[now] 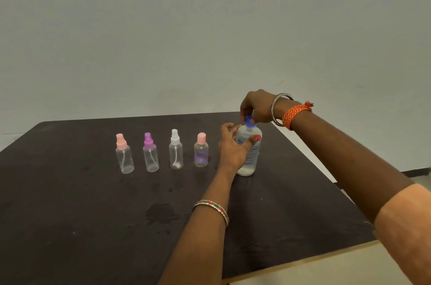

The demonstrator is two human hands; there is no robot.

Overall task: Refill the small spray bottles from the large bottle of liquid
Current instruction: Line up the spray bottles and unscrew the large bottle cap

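The large clear bottle stands upright on the dark table, part full of clear liquid. My left hand grips its body from the left, thumb across the front. My right hand comes from above and pinches its blue cap. To the left stands a row of small clear bottles: a pink-topped spray bottle, a purple-topped spray bottle, a white-topped spray bottle and a short one with a pink cap. All are capped and look empty.
Damp dark patches mark the tabletop in front of the row. The table's right edge runs diagonally just right of the large bottle, with pale floor beyond. A plain wall rises behind the table.
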